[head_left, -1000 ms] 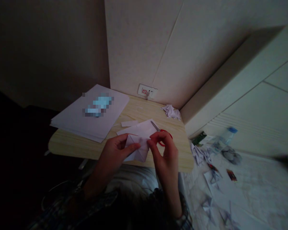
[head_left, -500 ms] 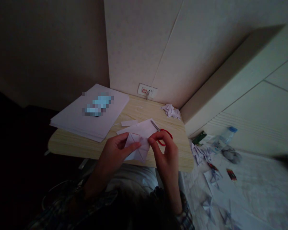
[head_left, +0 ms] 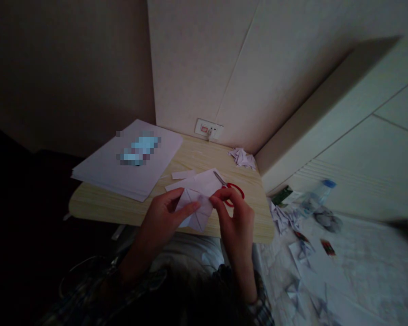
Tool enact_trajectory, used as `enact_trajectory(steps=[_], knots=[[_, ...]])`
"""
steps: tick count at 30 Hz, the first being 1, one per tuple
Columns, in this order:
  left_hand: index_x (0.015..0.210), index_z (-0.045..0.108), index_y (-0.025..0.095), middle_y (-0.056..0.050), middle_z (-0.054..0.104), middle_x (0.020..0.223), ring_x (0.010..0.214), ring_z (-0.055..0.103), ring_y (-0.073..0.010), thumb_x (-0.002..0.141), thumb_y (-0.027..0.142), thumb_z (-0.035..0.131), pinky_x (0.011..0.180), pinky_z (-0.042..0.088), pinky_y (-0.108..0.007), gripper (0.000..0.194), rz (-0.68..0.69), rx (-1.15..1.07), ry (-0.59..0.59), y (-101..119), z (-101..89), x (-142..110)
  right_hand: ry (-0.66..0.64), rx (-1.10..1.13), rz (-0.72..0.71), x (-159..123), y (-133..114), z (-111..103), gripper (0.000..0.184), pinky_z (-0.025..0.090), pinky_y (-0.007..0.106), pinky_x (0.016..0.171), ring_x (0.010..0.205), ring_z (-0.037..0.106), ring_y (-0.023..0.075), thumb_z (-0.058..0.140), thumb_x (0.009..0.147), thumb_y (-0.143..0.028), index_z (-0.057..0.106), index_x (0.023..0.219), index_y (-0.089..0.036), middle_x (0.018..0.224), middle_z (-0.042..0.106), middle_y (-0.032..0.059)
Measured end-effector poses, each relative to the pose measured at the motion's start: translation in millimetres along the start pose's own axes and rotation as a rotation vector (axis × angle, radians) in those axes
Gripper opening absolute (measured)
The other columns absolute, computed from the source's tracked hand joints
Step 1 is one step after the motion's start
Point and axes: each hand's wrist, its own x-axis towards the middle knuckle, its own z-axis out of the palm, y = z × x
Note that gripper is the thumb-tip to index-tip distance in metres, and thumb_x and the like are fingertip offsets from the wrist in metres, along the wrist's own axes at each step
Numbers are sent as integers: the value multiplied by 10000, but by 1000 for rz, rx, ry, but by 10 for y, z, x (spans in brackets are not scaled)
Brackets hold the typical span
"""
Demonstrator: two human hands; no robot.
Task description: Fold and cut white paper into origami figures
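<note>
A small square of white paper [head_left: 200,216] with diagonal creases is held up above the near edge of the table. My left hand [head_left: 165,212] grips its left side, thumb across the front and fingers behind. With thumb and forefinger, my right hand [head_left: 236,215] pinches the paper's upper right corner. Just beyond my right hand lie red-handled scissors [head_left: 233,192], partly covered by its fingers. Under and behind the held square rest a loose white sheet [head_left: 207,180] and a narrow paper strip [head_left: 183,174].
A stack of white paper [head_left: 149,176] fills the table's left, with a blurred-out bright object [head_left: 141,149] on top. Folded paper pieces [head_left: 242,158] sit at the back right corner. A wall socket [head_left: 208,129] is behind. On the quilted surface at right lie a plastic bottle [head_left: 317,197] and folded papers [head_left: 294,290].
Both hands stay almost in place on the paper. Its right part has turned slightly, and my right hand has shifted a little.
</note>
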Motion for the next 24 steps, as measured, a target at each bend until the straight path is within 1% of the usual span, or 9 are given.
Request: enact_trajectory(steps=[3,6,10,12,15,18,24], knots=[[716,738,186,1,756,693,672,674,-196,629,281,768,615,528,-260,132,9,6,-8,1,3,-10,10,-3,13,-10,8,9,123,454,267,648,683,595,155,605,845,-172,587,734,-221,699,657,-31],[750,747,185,1,769,724,686,679,-188,642,261,768,630,529,-251,133,12,-7,3,4,-4,-15,2,54,25,-13,18,16,112,456,267,669,703,598,153,605,846,-171,589,746,-218,714,655,-30],[783,747,191,0,782,762,721,695,-193,649,254,780,653,539,-249,152,14,-40,26,-2,-13,-14,2,134,56,-20,10,17,21,469,287,716,769,614,165,604,853,-227,620,856,-214,786,666,-9],[792,741,190,-1,782,774,736,701,-196,648,255,789,667,544,-252,165,7,-55,38,-5,-10,-19,-8,141,75,-27,-4,22,61,472,294,718,775,612,173,630,833,-239,626,888,-212,790,660,-6],[792,731,187,-2,776,765,733,703,-203,651,257,788,666,545,-258,167,6,-53,40,-6,3,-23,-20,136,104,-35,-19,38,37,465,288,701,745,598,168,659,812,-223,627,822,-208,755,651,-12],[770,720,189,1,773,762,736,703,-197,653,240,777,677,544,-255,140,38,-63,28,-12,13,-12,-4,130,119,-37,-17,49,82,450,278,676,703,585,158,654,819,-211,619,744,-204,706,642,-20],[745,704,192,32,735,708,693,677,-156,652,207,763,647,522,-222,111,80,-71,-56,-78,-25,32,-1,133,106,-44,10,33,109,436,268,673,685,584,153,641,827,-201,621,720,-197,682,644,-25]])
